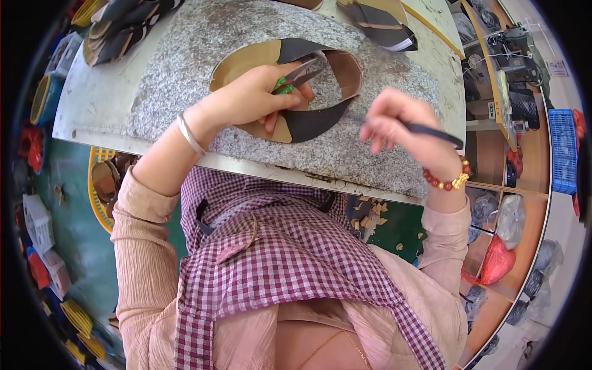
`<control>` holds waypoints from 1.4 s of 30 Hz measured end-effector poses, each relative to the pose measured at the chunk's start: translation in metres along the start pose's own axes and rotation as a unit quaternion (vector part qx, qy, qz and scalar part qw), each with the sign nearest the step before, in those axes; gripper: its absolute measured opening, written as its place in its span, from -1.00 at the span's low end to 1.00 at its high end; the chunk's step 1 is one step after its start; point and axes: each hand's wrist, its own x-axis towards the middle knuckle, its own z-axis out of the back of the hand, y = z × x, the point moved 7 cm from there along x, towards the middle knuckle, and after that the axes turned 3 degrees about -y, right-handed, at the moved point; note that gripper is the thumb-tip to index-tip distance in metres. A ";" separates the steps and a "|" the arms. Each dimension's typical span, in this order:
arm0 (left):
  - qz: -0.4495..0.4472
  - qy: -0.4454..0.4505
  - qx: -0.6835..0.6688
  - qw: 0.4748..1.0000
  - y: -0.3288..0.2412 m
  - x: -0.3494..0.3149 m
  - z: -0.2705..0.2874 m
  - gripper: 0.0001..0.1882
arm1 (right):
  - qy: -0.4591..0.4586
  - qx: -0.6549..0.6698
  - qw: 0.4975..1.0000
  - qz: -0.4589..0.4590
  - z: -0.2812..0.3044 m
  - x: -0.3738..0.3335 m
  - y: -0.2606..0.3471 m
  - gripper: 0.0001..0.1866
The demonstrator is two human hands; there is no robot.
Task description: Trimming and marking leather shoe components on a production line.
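Note:
A shoe upper (pixel 316 125), a closed loop of tan, black and brown pieces, rests on the speckled grey slab. My left hand (pixel 256 97) is closed on its near left side, fingers reaching inside the loop. The same hand keeps a pair of green-handled snips (pixel 299 78), with metal blades pointing up and right over the loop's opening. To the right of the upper, just above the slab, my right hand (pixel 404 123) is closed round a slim black tool (pixel 433 133). The tool's working tip is blurred near my fingertips, so its kind is unclear.
The slab (pixel 185 68) lies on a pale worktable (pixel 77 117). Stacked shoe pieces (pixel 120 31) stand at the far left, more dark pieces (pixel 382 28) at the far right. A yellow basket (pixel 98 191) is below the table's left edge; wooden shelves (pixel 512 172) with bags line the right.

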 end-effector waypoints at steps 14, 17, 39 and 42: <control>0.000 0.028 0.005 1.000 0.003 -0.004 0.002 -0.89 | 0.055 -0.026 0.997 -0.056 -0.041 0.038 -0.010 -0.86; 0.009 0.031 0.011 0.999 0.006 -0.003 0.000 -0.89 | 0.041 -0.040 0.997 -0.058 -0.039 0.039 -0.012 -0.87; -0.050 -0.039 0.116 0.991 -0.028 0.010 -0.022 -0.77 | -0.219 -0.232 0.927 0.198 0.013 0.021 -0.016 -0.93; -0.097 -0.053 0.147 0.983 -0.035 0.020 -0.027 -0.76 | -0.230 -0.207 0.931 0.196 0.018 0.014 -0.019 -0.93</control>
